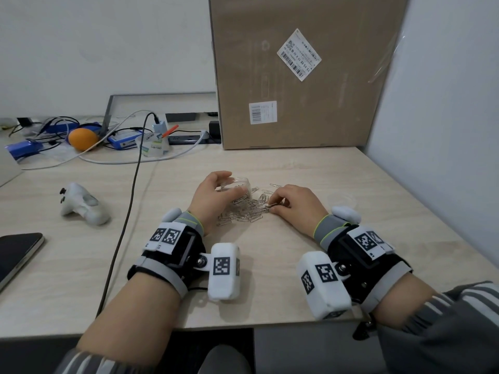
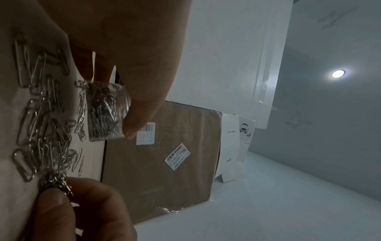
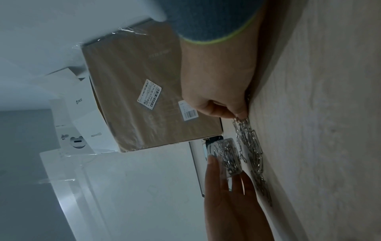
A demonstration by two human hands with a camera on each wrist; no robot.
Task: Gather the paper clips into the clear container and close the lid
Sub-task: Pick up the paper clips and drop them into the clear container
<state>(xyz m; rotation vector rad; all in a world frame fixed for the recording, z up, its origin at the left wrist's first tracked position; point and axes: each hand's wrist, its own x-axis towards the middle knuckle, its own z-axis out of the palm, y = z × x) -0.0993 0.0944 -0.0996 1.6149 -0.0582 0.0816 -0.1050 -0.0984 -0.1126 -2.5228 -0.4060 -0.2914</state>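
The table (image 1: 310, 265) is carrying a large loose pile of paper clips (image 1: 244, 211), so gathering is judged to be well short of complete. The left hand (image 1: 210, 197) is gripping the clear container (image 1: 239, 186), tilted at the pile's edge and already holding some clips. The right hand (image 1: 294, 205) is pinching a small bunch of clips. A faint clear disc (image 1: 340, 198), probably the lid, is lying right of that hand; its outline is proving hard to confirm.

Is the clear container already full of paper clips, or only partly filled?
Partly filled. The clear container, held by the left hand, has clips inside, but many paper clips lie loose on the table.
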